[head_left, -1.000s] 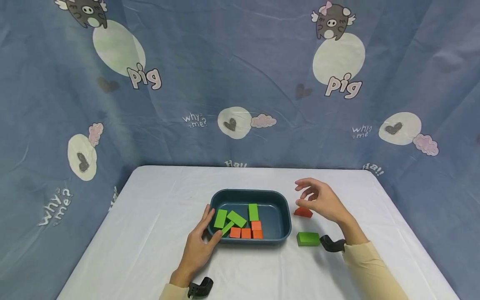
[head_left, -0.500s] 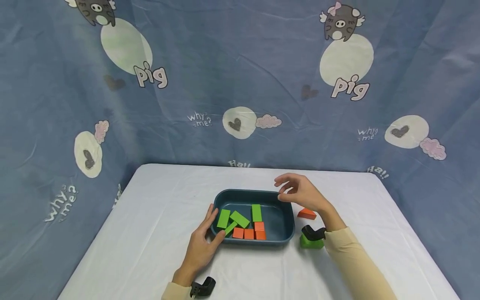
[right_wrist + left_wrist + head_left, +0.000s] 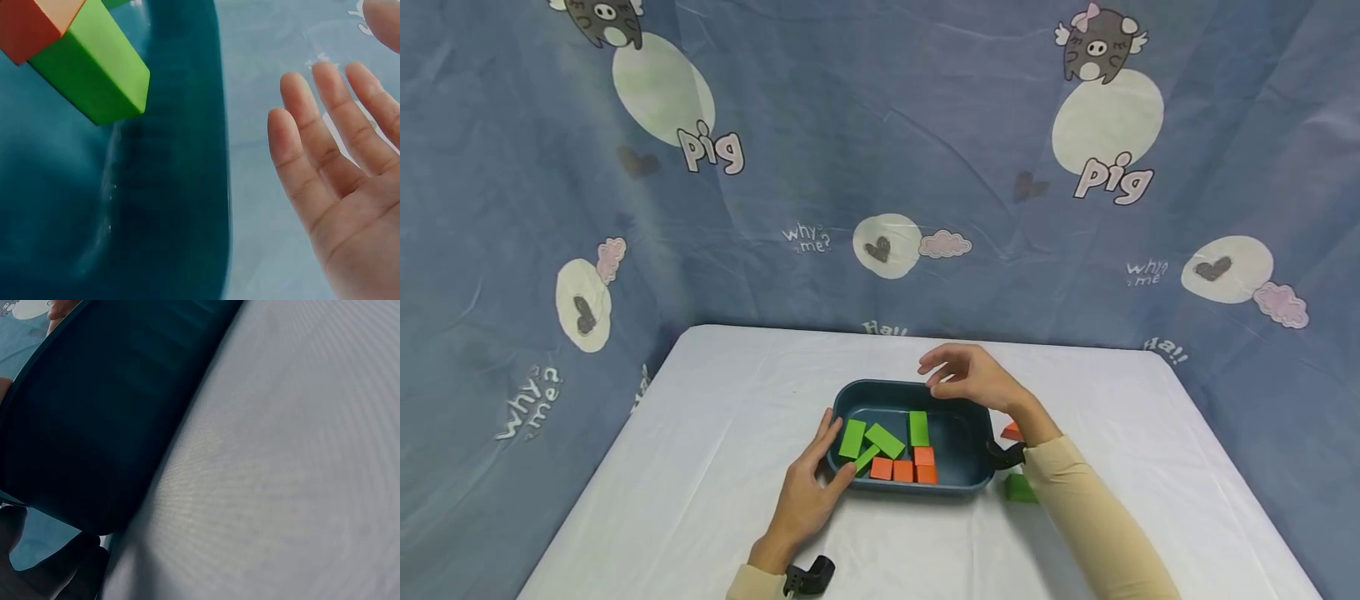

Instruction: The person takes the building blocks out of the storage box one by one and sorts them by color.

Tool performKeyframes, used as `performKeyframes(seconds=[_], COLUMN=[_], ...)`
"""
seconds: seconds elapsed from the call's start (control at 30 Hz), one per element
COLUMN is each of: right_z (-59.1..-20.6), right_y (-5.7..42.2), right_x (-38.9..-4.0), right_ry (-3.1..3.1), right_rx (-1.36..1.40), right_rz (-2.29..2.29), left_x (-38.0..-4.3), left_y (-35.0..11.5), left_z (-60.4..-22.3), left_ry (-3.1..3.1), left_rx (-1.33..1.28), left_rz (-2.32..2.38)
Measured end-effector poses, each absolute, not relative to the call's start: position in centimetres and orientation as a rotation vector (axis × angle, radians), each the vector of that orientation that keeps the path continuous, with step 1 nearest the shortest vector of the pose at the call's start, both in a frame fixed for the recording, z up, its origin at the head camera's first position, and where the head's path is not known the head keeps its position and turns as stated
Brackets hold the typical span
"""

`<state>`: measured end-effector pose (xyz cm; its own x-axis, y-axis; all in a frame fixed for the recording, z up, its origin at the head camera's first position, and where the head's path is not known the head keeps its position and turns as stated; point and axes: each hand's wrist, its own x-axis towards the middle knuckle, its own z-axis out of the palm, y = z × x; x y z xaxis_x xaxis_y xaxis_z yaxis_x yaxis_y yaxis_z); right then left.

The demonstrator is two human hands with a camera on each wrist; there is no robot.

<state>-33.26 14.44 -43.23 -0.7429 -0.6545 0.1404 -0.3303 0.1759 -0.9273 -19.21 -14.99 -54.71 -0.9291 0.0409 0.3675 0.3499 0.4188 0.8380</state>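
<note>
A dark teal tray (image 3: 957, 490) stands on the white-covered table, with several green blocks (image 3: 918, 428) and orange blocks (image 3: 882, 469) inside. My left hand (image 3: 805, 492) holds its near left corner, thumb at the near rim and fingers along the left end; fingertips (image 3: 81, 550) show by the tray wall in the left wrist view. Over the far right rim hovers my right hand (image 3: 973, 375). Its fingers (image 3: 337, 131) are slightly bent, with nothing in them, in the right wrist view.
To the right of the tray, an orange block (image 3: 1011, 432) and a green block (image 3: 1020, 488) lie on the table (image 3: 700, 467), both partly hidden by the right arm. A blue patterned cloth (image 3: 790, 167) hangs behind the table.
My right hand has moved left, from over the orange block beside the tray to over the far rim. The left hand keeps its place at the tray. The head view has shifted slightly.
</note>
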Motion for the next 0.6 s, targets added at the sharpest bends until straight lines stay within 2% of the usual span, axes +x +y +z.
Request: performKeyframes(seconds=[0.27,0.6], right_z=[-43.8,-45.0], right_y=[13.5,12.7], right_x=[-33.7,-34.2], right_ry=[2.082,1.986], right_rx=[-0.975,-1.039], right_rz=[-1.571,-1.272], left_x=[-19.2,-19.2], left_y=[-15.1,-15.0], left_z=[-54.7,-54.5], left_ry=[-2.368,-2.381], left_rx=[-0.354,-0.362], left_rz=[-1.514,-1.527])
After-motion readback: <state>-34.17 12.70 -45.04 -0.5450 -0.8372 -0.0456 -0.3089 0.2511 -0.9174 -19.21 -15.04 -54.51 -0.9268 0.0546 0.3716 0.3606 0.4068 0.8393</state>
